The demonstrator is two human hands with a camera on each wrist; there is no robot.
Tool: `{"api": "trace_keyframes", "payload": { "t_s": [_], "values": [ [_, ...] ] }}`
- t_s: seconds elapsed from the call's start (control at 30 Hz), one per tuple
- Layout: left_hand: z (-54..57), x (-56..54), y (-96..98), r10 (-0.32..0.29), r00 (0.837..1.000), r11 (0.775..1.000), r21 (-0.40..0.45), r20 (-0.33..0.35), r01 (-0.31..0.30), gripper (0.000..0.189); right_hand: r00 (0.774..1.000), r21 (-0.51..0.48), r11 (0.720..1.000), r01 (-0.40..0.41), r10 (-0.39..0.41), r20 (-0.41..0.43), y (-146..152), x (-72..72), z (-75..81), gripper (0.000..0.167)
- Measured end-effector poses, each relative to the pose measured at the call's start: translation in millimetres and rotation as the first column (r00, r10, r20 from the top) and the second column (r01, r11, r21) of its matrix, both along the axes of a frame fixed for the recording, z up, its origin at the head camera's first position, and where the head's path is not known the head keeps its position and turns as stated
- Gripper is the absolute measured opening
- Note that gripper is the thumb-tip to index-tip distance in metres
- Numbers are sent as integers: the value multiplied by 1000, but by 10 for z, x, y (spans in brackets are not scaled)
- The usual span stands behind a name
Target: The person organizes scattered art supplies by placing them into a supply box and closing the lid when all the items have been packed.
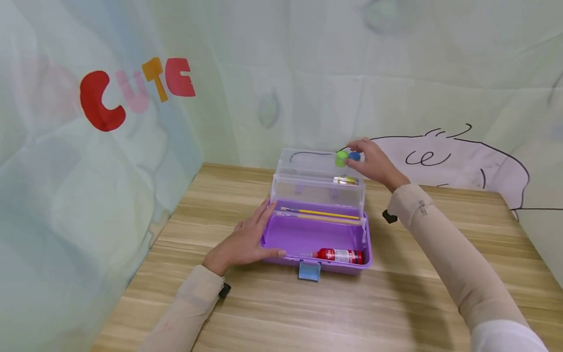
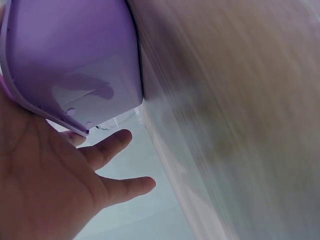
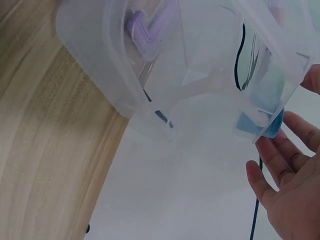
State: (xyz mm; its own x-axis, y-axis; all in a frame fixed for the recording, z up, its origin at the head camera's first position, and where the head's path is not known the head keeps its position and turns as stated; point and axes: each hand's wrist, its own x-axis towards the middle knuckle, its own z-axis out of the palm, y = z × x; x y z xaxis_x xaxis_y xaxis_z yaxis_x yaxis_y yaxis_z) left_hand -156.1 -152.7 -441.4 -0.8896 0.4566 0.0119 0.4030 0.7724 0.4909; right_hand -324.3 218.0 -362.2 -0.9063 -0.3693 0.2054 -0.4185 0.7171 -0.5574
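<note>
A purple toolbox [image 1: 308, 234] with clear fold-out trays stands unfolded on the table. My left hand [image 1: 246, 239] rests against its left end with fingers extended, the thumb on the front rim; in the left wrist view the palm [image 2: 45, 180] lies along the purple wall. At the top clear tray [image 1: 303, 155], my right hand [image 1: 374, 161] pinches a small blue jar [image 1: 354, 156] between thumb and fingers. A green jar [image 1: 341, 159] is right beside it. In the right wrist view the blue jar [image 3: 275, 127] shows partly through the tray's clear wall.
A red bottle [image 1: 338, 255] lies in the purple base. Two paintbrushes [image 1: 325, 213] lie toward its back. A small yellow and silver item [image 1: 345, 180] sits in the middle tray. Below the front rim hangs a blue latch [image 1: 310, 271]. A printed cloth [image 1: 308, 98] hangs behind the wooden table [image 1: 211, 195].
</note>
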Motion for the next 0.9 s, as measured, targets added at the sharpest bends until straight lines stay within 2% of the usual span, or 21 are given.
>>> {"api": "trace_keyframes", "payload": {
  "t_s": [0.23, 0.37, 0.57, 0.9],
  "values": [
    [-7, -7, 4, 0, 1000, 1000, 22, 3, 0, 123, 998, -143, 988, 52, -48, 34, 99, 92, -82, 65],
    [-19, -15, 1, -1, 1000, 1000, 30, 8, 0, 123, 995, -183, 979, 89, -80, 56, 151, 137, -127, 72],
    [-35, -27, -4, -13, 1000, 999, 31, -10, 14, 123, 988, -189, 973, 129, -111, 107, 233, 211, -173, 79],
    [-12, -51, -17, -46, 998, 997, 52, -47, 48, 120, 975, -198, 962, 188, -159, 154, 362, 313, -295, 80]
  ]
}}
